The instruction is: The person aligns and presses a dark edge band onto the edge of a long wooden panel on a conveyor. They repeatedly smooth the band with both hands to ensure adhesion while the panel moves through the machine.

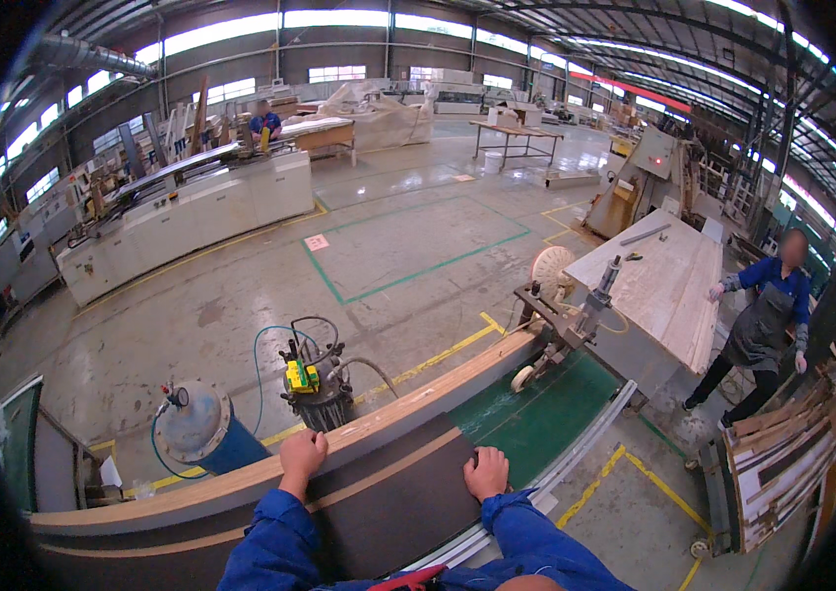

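A long dark panel (396, 510) with a light wood-coloured edge strip lies on the green conveyor belt (543, 428) before me. My right hand (488, 473) is curled over the panel's far end, by the belt. On the light wooden rail (418, 399) along the conveyor's left side rests my left hand (303, 456), its fingers bent over the edge; the fingertips are partly hidden. Farther along the belt, a metal arm with a small pressure wheel (523, 378) hangs above the green surface, apart from the panel.
Beyond the rail stand a blue pressure tank (218, 432) and a black pot with hoses (318, 399). A co-worker (765, 310) stands at a board-topped table (654, 273) to the right. Nearer is a cart of wood offcuts (787, 473). A metal guide (580, 436) edges the belt.
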The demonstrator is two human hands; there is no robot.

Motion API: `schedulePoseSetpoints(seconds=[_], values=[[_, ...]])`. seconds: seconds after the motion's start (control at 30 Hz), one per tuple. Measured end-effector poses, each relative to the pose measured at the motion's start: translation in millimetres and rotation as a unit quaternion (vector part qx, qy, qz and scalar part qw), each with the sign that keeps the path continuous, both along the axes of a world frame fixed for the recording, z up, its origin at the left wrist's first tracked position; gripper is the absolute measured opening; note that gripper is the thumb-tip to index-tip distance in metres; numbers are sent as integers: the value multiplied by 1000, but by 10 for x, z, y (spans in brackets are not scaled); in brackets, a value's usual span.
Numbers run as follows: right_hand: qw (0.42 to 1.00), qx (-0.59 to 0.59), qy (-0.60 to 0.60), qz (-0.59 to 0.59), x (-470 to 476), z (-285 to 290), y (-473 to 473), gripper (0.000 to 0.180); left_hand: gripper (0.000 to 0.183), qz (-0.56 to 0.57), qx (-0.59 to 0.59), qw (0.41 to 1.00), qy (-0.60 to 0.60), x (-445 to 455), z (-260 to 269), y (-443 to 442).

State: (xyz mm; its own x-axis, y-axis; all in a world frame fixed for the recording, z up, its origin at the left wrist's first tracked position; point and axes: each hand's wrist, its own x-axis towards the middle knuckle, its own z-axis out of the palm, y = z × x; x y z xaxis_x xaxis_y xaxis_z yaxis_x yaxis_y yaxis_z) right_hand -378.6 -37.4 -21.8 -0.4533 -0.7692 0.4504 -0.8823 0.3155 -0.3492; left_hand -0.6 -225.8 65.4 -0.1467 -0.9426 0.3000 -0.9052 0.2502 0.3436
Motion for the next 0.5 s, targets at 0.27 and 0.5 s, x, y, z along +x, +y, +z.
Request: schedulePoseSetpoints(seconds=[0.27,0.5], values=[[1000,-4,4,4,-3,21,-7,31,32,-120,-136,980,81,-179,397,328],[1000,-2,12,19,-14,-9,-34,31,81,-326,-22,944,-49,-348,-139,1352]])
